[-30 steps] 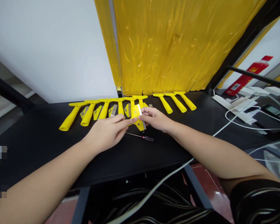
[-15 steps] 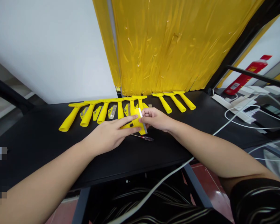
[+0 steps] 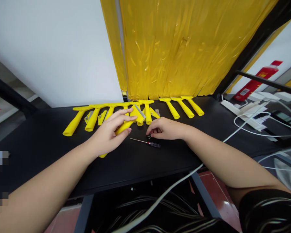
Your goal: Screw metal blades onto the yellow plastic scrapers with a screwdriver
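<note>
Head view: the left hand [image 3: 111, 131] is wrapped loosely around the handle of a yellow scraper [image 3: 136, 113], fingers laid over it and thumb beneath. The scraper is raised above the middle of the black table [image 3: 126, 171], its bladed head tilted toward the far right and its handle end pointing to the near left. The right hand [image 3: 161, 128] is apart from it, further right, fingers curled inward beside some tiny screws [image 3: 149, 137]; they are too small and shaded for me to tell whether it pinches one. Just on the near side of that hand is a screwdriver [image 3: 147, 142], lying flat, its dark handle to the right. Along the far edge stands a left row of yellow handles [image 3: 109, 112], with small yellow plates [image 3: 102, 117] among them; three more handles [image 3: 186, 107] lie to the right. At far right is a red bottle [image 3: 253, 84], near a white power strip [image 3: 242, 113].
</note>
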`<state>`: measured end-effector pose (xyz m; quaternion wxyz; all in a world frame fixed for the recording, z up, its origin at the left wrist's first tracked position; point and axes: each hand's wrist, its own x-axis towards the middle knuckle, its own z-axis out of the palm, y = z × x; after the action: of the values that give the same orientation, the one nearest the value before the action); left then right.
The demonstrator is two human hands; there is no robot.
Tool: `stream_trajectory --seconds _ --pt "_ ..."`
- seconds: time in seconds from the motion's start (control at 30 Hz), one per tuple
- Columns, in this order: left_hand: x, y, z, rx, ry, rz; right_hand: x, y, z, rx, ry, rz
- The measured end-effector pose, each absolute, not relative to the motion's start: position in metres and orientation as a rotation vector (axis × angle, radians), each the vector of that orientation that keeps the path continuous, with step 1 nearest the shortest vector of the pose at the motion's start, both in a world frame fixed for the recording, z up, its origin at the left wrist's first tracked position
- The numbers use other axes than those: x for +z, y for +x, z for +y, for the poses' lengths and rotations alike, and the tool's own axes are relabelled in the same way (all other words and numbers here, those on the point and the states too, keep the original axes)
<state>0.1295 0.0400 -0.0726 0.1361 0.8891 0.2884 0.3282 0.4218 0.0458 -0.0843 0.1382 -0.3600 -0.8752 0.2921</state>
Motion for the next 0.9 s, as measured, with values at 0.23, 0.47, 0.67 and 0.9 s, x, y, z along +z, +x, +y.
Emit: stream_trajectory --seconds 0.23,0.47,0.67,0.9 --pt "-0.080 0.132 0.041 0.927 2.056 0.841 -0.088 0.413 0.047 0.704 -0.930 -2.642" --pt "-0.070 0.134 0.041 0.881 1.390 0.787 -0.086 0.416 0.045 0.712 -1.008 -2.592" --pt "-0.063 0.131 0.046 0.847 1.123 0.688 -0.089 0.414 0.045 0.878 -0.816 -2.102" --pt "-0.059 0.134 0.039 0.756 1.048 0.547 -0.077 0.405 0.035 0.459 -0.627 -1.968"
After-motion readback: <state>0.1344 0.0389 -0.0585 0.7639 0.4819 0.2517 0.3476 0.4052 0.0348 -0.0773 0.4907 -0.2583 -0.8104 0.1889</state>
